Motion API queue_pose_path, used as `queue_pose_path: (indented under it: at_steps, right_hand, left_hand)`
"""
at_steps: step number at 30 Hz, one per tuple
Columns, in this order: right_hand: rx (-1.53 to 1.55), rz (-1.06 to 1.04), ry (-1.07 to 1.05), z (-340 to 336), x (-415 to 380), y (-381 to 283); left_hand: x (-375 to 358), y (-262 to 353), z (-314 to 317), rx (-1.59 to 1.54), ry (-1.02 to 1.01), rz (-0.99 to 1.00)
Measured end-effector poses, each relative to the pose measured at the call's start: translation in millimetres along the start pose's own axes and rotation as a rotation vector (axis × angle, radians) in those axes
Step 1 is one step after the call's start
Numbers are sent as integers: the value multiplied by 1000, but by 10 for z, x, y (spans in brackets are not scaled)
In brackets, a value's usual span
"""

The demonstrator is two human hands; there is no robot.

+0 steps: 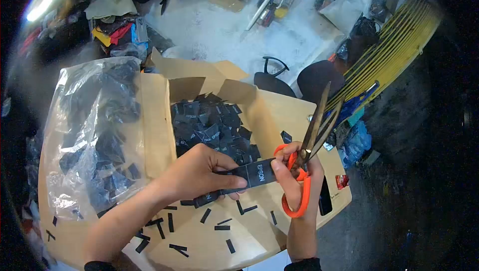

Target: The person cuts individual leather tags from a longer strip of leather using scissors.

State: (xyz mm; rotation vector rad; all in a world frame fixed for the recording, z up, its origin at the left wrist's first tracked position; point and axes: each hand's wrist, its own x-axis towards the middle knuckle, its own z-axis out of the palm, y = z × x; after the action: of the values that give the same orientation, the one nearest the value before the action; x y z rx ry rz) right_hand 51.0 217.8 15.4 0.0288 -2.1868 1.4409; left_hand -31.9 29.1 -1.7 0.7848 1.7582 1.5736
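Note:
A black strip with white EPSON lettering (259,173) is pinched between the thumb and fingers of my left hand (202,171). Its right end meets the thumb and fingers of my right hand (298,183), which also holds scissors with orange handles (296,207). The scissor blades point up, slightly apart, away from the strip. Behind my hands, an open cardboard box (154,116) holds a pile of black labelled pieces (212,124). Small black offcuts (205,215) lie scattered on the wooden table in front.
A clear plastic bag with black pieces (95,141) lies on the left of the wooden table (249,243). A dark phone (325,196) and a small red packet (342,181) sit at the right edge. A black chair (322,79) stands beyond.

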Motion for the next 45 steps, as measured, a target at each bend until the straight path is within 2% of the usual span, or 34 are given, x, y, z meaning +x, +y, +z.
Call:
queue_pose_path:
  at_steps: [2,4,7,11,13,15,16,18,19,21,23,25,29,30,31,34,37,38,42,45]
  right_hand:
    - [11,25,15,13,-1,8]
    - [45,60,19,8,-4,34]
    - [15,71,20,-18,-11,41]
    - [-90,156,14,-133,-145,40]
    - [-35,147,-30,-219,-306,101]
    - [-84,356,-194,-277,-468,56]
    - [-86,358,-196,-327,-569,109]
    - [-75,358,-385,-444,-756,243]
    - [-75,362,-386,-488,-813,238]
    - [-161,532,-528,-556,-915,168]
    - [-188,553,-532,-510,-1001,129]
    - [-88,654,-492,-434,-1063,133]
    - [-62,639,-527,-313,-1000,150]
    - [-66,533,-568,-317,-1000,218]
    - [-65,530,-566,-284,-987,215]
    - [12,560,-413,-116,-932,212]
    - [20,542,-394,-48,-859,206]
    - [-25,427,-477,-103,-841,240]
    - [28,462,-437,-38,-836,271]
    - [-62,409,-424,-9,-804,234]
  left_hand:
    - [9,-15,-3,-12,-7,-32]
    - [49,-108,0,15,-8,71]
    - [37,-85,20,-76,-3,5]
    - [12,-37,15,-83,23,32]
    - [28,-80,16,-136,22,38]
    - [39,-96,7,-188,21,42]
    - [35,-92,5,-209,27,27]
    - [29,-88,2,-234,34,10]
    - [29,-85,-4,-261,38,5]
    - [33,-78,1,-288,36,-3]
    - [38,-72,7,-312,44,-13]
    - [39,-70,-7,-295,17,-10]
    - [39,-81,6,-356,-29,18]
    - [42,-79,15,-352,-33,19]
    - [41,-82,22,-364,-24,5]
    - [44,-85,13,-369,-15,13]
    - [40,-65,19,-343,12,27]
    - [38,-64,24,-324,42,16]
    - [59,-147,40,-371,91,-9]
    - [55,-129,26,-264,60,-4]
